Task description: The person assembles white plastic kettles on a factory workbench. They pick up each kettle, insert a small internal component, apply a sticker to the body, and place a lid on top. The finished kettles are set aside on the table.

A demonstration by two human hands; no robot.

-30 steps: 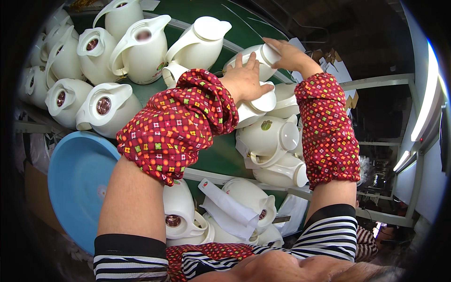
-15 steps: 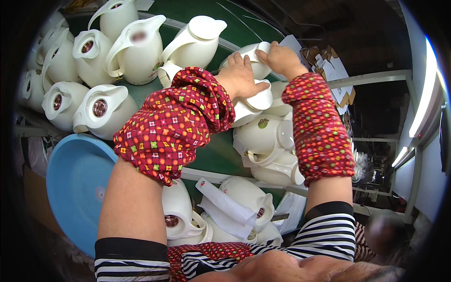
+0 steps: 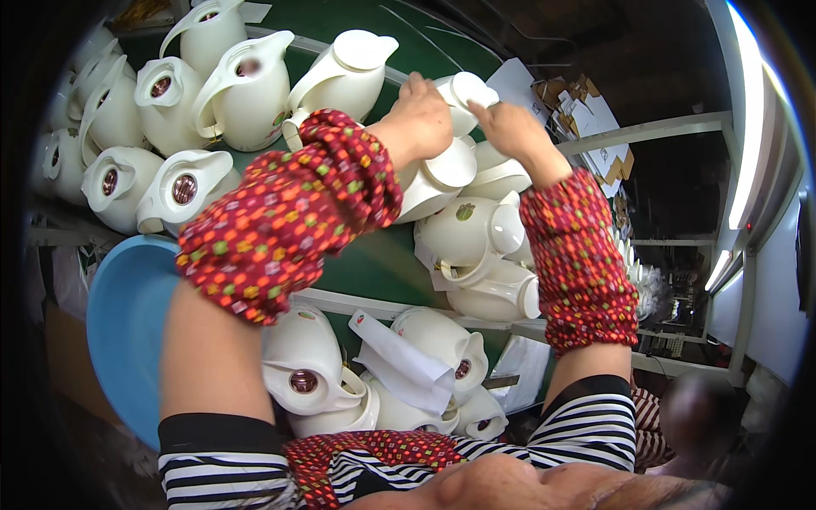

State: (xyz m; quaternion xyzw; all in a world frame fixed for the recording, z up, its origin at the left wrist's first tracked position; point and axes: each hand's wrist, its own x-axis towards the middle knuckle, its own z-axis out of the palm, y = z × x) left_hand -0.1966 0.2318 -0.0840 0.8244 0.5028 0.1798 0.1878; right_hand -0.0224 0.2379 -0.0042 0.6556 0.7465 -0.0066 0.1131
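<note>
White vacuum jugs fill the bench. One lidded white jug (image 3: 461,95) lies tilted between my hands at the far middle. My left hand (image 3: 418,121) is closed at its left side, with the fingers curled and partly hidden. My right hand (image 3: 512,134) pinches near the rim of its round lid from the right. Just below my left hand lies another lidded jug (image 3: 433,180). More lidded jugs, one with a green mark (image 3: 455,228), lie on the right.
Several open jugs (image 3: 183,189) with shiny inner necks stand on the left. A blue basin (image 3: 127,297) sits below them. Nearer me, more open jugs (image 3: 306,357) lie beside a folded white sheet (image 3: 404,361). A metal rail (image 3: 654,132) and cartons (image 3: 595,119) are at right.
My left hand has gone from spread fingers over the jugs to a closed grip at the far jug's left side. That jug's lid has shifted slightly, and my right hand has come down a little.
</note>
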